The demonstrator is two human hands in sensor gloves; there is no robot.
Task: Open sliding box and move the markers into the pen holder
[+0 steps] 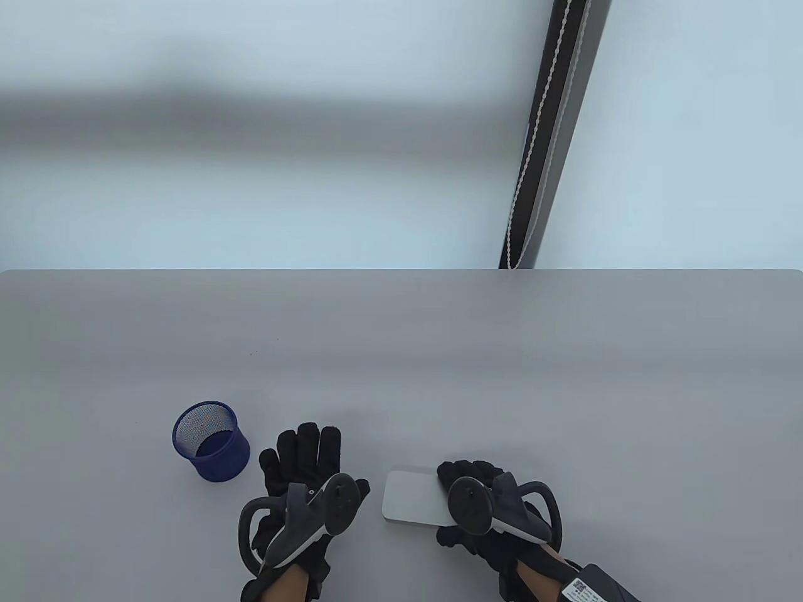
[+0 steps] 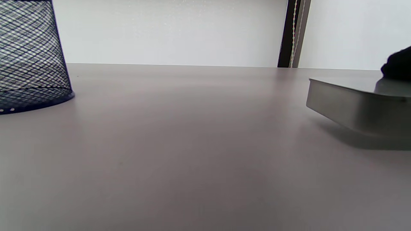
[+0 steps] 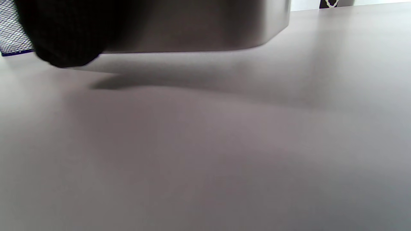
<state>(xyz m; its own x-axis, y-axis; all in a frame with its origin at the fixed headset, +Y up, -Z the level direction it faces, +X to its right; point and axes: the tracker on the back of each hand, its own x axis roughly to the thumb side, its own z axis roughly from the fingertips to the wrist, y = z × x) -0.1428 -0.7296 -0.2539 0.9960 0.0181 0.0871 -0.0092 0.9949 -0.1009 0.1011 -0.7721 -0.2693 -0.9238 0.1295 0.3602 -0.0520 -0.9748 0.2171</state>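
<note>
Right hand [image 1: 477, 501] is on the flat silver-grey metal sliding box [image 1: 411, 496], fingers curled over its far edge and thumb at the near side, gripping its right-hand part. The box sits near the front of the grey desk [image 1: 439, 351], long axis running left to right across the table view, its rounded free end pointing left toward the other hand. From the left wrist view the box [image 2: 353, 106] looks tilted, the near-left corner lifted clear of the desk with a shadow under it; the right wrist view shows its underside [image 3: 199, 25] off the surface too, a black gloved fingertip [image 3: 64, 38] against it. Left hand [image 1: 307, 476] lies flat on the desk, fingers straight and spread, holding nothing, just left of the box and apart from it. The dark blue wire-mesh round pen holder [image 1: 210, 448] stands upright to the left of that hand, mouth up.
</note>
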